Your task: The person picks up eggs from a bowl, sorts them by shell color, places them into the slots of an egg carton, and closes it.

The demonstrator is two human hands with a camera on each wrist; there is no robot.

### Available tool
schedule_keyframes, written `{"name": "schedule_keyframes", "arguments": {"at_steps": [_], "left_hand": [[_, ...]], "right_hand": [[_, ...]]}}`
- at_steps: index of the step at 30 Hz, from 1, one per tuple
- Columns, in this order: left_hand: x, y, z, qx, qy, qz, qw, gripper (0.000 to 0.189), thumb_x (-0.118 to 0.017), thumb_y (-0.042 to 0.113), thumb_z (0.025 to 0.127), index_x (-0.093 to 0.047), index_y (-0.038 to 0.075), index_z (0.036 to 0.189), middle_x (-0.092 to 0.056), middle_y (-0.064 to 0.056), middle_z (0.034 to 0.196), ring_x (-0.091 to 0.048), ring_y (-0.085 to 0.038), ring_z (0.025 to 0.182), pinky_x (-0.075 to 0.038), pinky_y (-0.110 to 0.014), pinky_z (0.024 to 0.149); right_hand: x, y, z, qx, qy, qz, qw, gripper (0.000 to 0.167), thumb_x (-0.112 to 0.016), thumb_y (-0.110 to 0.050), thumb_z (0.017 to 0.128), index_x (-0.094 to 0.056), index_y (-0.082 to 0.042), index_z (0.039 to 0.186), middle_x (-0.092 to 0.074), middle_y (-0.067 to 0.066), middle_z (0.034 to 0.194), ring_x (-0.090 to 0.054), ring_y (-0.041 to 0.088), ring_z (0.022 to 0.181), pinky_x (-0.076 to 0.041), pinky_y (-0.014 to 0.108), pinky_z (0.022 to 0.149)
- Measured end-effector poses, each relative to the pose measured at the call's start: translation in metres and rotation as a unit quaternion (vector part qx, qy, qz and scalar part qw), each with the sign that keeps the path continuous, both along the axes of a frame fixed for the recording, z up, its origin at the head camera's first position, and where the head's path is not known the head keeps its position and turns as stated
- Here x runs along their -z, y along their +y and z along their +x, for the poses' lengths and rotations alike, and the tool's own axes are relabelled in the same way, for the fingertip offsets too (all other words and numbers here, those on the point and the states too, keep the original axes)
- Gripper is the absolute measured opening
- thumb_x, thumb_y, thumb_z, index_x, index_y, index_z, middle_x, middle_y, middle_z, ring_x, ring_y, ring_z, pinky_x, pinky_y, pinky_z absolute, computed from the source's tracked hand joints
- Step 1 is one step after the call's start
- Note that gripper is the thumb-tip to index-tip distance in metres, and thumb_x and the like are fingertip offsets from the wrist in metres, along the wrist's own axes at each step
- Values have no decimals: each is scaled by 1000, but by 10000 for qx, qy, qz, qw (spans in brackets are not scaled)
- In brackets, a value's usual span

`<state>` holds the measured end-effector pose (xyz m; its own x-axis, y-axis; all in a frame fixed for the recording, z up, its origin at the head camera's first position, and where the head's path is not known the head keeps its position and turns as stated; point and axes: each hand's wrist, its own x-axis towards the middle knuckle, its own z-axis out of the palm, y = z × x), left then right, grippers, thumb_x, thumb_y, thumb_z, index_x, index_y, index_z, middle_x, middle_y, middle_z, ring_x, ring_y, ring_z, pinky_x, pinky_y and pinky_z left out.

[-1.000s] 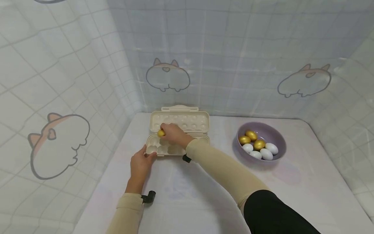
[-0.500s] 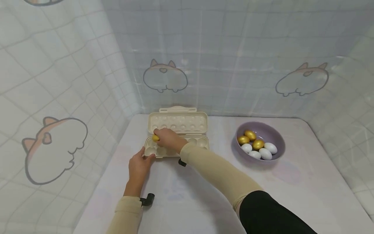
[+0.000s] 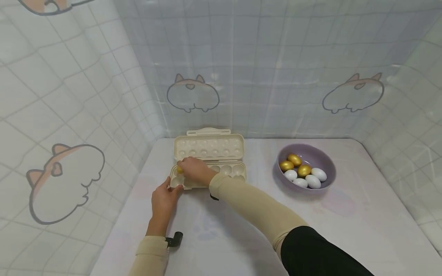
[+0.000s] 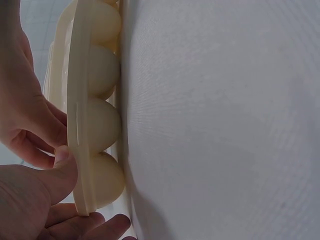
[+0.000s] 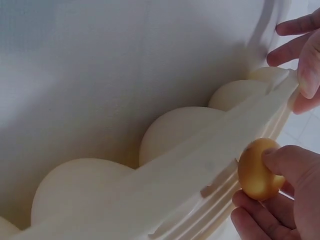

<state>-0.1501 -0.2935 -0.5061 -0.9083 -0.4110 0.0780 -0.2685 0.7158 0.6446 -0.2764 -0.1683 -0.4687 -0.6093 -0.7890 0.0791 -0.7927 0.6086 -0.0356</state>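
Observation:
A cream egg carton (image 3: 208,147) lies unfolded on the table, its lid leaning back and its cupped tray toward me. My right hand (image 3: 196,170) pinches a gold egg (image 5: 260,169) between thumb and fingers, over the back left cups of the tray. At the tray's front left corner, my left hand (image 3: 165,197) grips the rim, thumb on the near side and fingers round the left end, as the left wrist view shows with the thumb (image 4: 62,172). Some cups are hidden under my right hand and forearm.
To the right stands a purple bowl (image 3: 324,161) with several gold eggs (image 3: 304,170) and white eggs (image 3: 313,181) in it. A tile-patterned curtain (image 3: 255,76) rises behind the table (image 3: 241,237) and along both sides. My right forearm crosses the table's middle.
My right hand has moved left and down with the gold egg, from above the carton's hinge to the back left cups. My left hand keeps its hold on the corner.

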Motion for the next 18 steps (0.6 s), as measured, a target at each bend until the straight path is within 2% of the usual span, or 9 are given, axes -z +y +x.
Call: {"name": "schedule_keyframes", "arguments": {"at_steps": [8,14,18], "left_hand": [[1,1,-1,25,-26,90,10000,74,-79,30,96,-48,-2,154,-59,-27,145,-62,-45,133,-51,-61,112],[1,1,-1,-5,-28,71,10000,74,-80,31,96,-48,-2,154,-58,-26,147,-63,-45,131,-52,-61,109],[-1,1,-1,-23,34,55,10000,73,-80,30,95,-49,-2,153,-57,-26,147,-63,-46,132,-52,-61,109]], "right_hand": [[2,1,3,-73,-171,-26,9998,40,-79,-20,97,-68,-20,135,-73,-3,125,-68,12,114,-57,27,103],[7,1,1,-5,-198,-172,9997,34,-75,-19,99,-68,-19,133,-74,-4,125,-71,12,112,-59,27,99],[10,3,-3,-1,-230,-443,9988,25,-69,-22,104,-69,-20,129,-75,-6,117,-69,10,104,-58,25,94]]}}
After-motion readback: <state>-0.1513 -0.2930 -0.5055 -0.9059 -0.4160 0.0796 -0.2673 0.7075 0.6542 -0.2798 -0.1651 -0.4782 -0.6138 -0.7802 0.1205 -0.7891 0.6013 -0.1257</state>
